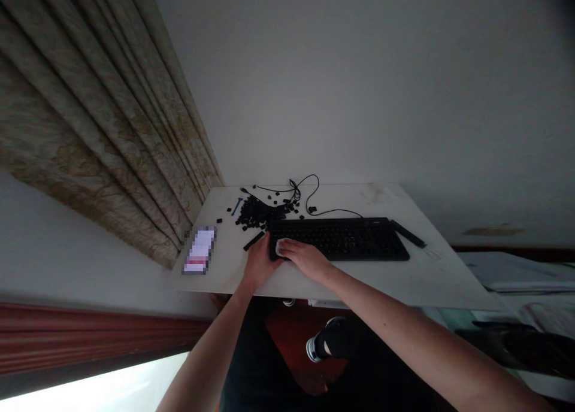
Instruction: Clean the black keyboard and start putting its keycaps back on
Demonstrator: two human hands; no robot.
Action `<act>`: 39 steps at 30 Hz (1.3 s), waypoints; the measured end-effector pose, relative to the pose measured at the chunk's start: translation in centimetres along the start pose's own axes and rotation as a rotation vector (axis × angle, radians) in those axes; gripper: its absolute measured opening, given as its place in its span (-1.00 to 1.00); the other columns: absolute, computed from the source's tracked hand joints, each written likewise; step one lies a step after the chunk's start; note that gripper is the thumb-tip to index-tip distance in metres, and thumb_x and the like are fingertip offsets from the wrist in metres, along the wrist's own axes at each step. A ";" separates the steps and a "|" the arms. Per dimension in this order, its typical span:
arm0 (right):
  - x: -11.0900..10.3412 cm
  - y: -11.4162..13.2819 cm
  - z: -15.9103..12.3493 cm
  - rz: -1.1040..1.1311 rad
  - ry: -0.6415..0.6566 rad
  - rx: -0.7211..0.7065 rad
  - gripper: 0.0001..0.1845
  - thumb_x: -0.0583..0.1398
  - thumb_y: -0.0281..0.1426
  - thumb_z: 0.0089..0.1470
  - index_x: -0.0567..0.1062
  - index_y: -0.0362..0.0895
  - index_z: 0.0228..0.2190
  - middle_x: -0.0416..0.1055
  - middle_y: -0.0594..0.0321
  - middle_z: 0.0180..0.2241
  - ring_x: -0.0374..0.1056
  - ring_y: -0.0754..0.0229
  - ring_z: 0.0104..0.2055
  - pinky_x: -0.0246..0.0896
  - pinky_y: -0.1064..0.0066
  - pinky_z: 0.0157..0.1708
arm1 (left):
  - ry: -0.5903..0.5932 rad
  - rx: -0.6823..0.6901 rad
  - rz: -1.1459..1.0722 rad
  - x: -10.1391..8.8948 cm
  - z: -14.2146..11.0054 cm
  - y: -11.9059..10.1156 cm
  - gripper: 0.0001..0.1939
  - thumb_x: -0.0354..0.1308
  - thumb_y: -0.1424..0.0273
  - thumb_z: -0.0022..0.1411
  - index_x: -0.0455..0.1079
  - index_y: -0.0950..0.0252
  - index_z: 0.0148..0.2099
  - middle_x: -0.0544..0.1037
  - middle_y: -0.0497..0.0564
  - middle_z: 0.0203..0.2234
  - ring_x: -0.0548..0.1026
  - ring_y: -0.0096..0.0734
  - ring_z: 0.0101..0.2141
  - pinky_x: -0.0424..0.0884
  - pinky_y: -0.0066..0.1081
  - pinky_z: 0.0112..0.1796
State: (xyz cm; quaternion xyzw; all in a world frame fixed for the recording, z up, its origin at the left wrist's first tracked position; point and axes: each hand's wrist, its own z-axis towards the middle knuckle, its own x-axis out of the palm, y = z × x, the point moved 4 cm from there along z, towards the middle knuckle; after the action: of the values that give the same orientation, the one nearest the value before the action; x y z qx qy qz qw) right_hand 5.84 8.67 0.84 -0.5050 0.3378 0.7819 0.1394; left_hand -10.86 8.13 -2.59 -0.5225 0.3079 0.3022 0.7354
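A black keyboard (368,238) lies on the white table, many of its keycaps off. My left hand (259,262) grips its left end, thumb and fingers around the edge. My right hand (308,257) presses a white tissue (281,245) onto the left part of the keyboard, its fingers closed on it. Behind the left end lies a pile of loose black keycaps (257,212), with a blue tool (237,206) beside it. A long black strip (254,241) lies next to my left hand.
A phone (199,250) with a lit screen lies on the table (359,280) at the left. A black cable (335,211) loops behind the keyboard. Another black strip (408,233) lies at its right end. A patterned curtain (112,100) hangs at the left.
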 end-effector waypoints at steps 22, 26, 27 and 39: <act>1.1 2.5 0.8 -0.024 -0.033 -0.101 -0.68 0.19 -0.58 0.17 0.58 -0.06 -0.09 0.52 0.15 -0.02 0.37 0.11 0.11 0.24 0.20 0.16 | 0.009 0.040 0.007 0.5 -0.1 0.6 -0.14 0.20 0.47 0.04 0.02 0.28 0.38 0.38 0.25 0.20 0.37 0.01 0.18 0.27 0.01 0.17; 1.0 2.1 0.0 -0.081 0.001 -0.126 -0.69 0.19 -0.53 0.21 0.54 -0.11 -0.02 0.50 0.08 0.03 0.37 0.08 0.10 0.22 0.15 0.14 | 0.001 0.045 0.008 0.4 -0.1 0.5 -0.13 0.21 0.46 0.03 0.03 0.29 0.38 0.37 0.26 0.21 0.37 0.02 0.18 0.29 0.00 0.17; 0.7 1.8 -0.3 -0.092 0.014 -0.124 -0.69 0.19 -0.52 0.21 0.54 -0.11 -0.02 0.50 0.08 0.04 0.37 0.07 0.10 0.22 0.14 0.13 | -0.003 0.051 0.003 0.3 -0.1 0.3 -0.13 0.22 0.42 0.04 0.03 0.29 0.38 0.38 0.25 0.21 0.37 0.03 0.18 0.30 0.00 0.16; 1.3 2.4 0.5 -0.079 0.016 -0.065 -0.65 0.17 -0.56 0.20 0.54 -0.15 0.00 0.50 0.07 0.06 0.37 0.07 0.11 0.18 0.15 0.16 | -0.019 0.052 -0.003 0.3 -0.1 0.4 -0.20 0.25 0.42 0.07 0.11 0.30 0.35 0.37 0.24 0.22 0.37 -0.01 0.18 0.29 -0.01 0.17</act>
State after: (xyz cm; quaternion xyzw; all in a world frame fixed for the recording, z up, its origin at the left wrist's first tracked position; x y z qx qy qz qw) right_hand 3.56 7.09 0.80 -0.5285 0.2931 0.7823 0.1509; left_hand -10.97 8.17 -3.04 -0.5007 0.3078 0.2978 0.7523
